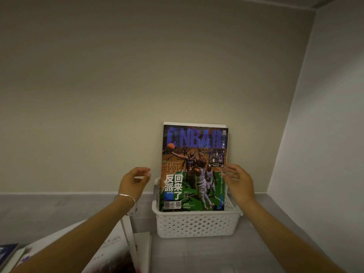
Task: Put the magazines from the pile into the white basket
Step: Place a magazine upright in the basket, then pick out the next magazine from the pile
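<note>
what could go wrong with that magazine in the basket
The NBA magazine stands upright in the white basket, much taller than its wall, and neither the left hand nor the right hand grips it: it might flop forward. The left forearm crosses over the pile, so it could nudge those magazines.

Grey counter [216,253]: white basket [195,225], magazine pile [118,251].

1 white basket [197,225]; 2 magazines [194,168] inside; 3+ in pile [116,251]; 2 grips [134,184] [239,184]; 1 bracelet [126,196].
</note>
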`<control>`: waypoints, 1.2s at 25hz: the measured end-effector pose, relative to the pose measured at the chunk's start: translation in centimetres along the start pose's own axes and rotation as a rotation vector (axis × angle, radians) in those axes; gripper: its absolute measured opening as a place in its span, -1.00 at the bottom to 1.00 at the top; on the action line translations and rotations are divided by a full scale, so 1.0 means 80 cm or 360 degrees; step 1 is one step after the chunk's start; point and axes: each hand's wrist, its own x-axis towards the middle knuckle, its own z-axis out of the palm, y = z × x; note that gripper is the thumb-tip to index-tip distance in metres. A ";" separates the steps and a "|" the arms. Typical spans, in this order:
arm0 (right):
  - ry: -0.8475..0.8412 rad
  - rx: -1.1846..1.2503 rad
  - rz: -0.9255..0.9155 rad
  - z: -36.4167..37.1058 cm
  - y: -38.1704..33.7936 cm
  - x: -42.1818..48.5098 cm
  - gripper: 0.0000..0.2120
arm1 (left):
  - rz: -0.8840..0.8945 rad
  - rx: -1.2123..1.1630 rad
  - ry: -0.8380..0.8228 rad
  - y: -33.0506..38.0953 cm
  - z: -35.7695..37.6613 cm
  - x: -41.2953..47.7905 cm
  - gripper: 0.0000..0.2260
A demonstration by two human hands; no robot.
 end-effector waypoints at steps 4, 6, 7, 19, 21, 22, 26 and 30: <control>-0.0183 0.0221 -0.0151 0.016 -0.047 -0.068 -0.79 | -0.0005 0.0386 -0.0243 -0.027 -0.049 -0.048 -0.72; -0.0298 0.0326 -0.0154 0.034 -0.056 -0.116 -0.81 | -0.0215 0.0662 -0.0337 -0.049 -0.078 -0.079 -0.61; -0.0352 0.0360 -0.0142 0.045 -0.057 -0.141 -0.82 | -0.0306 0.0790 -0.0359 -0.058 -0.092 -0.095 -0.55; -0.0543 0.0249 0.0249 0.068 -0.018 -0.306 -0.88 | 0.0034 0.1630 -0.0951 -0.066 -0.158 -0.198 -0.46; -0.0499 0.0255 0.0386 0.060 -0.023 -0.305 -0.91 | 0.0122 0.1592 -0.0997 -0.058 -0.144 -0.216 -0.46; -0.0518 0.0246 0.0474 0.056 -0.026 -0.304 -0.91 | 0.0161 0.1563 -0.1023 -0.053 -0.133 -0.227 -0.46; -0.0817 0.0168 0.0815 0.037 -0.048 -0.308 -0.80 | 0.0190 0.1505 -0.1048 -0.033 -0.091 -0.262 -0.45; -0.0974 0.0329 0.1065 0.017 -0.065 -0.328 -0.82 | 0.0216 0.1519 -0.1050 -0.029 -0.086 -0.279 -0.46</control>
